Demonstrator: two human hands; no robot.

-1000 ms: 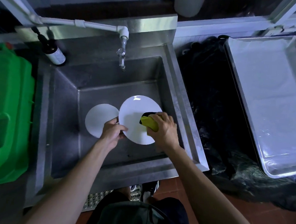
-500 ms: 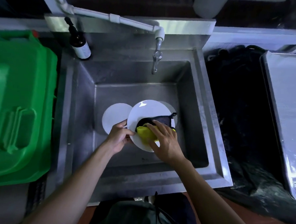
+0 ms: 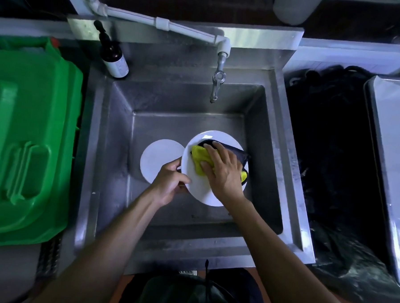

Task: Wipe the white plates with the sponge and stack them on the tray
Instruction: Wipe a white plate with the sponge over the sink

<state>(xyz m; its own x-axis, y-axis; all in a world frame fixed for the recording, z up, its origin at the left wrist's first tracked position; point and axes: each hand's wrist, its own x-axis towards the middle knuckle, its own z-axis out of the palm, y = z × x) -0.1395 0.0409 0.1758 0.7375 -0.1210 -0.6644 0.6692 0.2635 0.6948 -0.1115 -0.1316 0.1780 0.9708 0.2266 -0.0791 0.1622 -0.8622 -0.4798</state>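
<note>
Both hands work over the steel sink (image 3: 114, 170). Left hand (image 3: 169, 184) grips the left rim of a white plate (image 3: 201, 193), thumb on top. Right hand (image 3: 223, 173) lies flat with fingers spread, pressing the yellow-and-black sponge (image 3: 199, 159) onto the plate face. Second white plate (image 3: 158, 158) rests on the sink floor, just left, partly behind the held one. Tap (image 3: 217, 82) above. Green bin (image 3: 28, 142) left. Metal tray (image 3: 393, 161) far right, on black plastic sheeting (image 3: 329, 146).

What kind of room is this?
Probably a dishwashing corner of a kitchen: a deep steel sink with a tap, white plates being wiped, and a big metal tray beside it.
</note>
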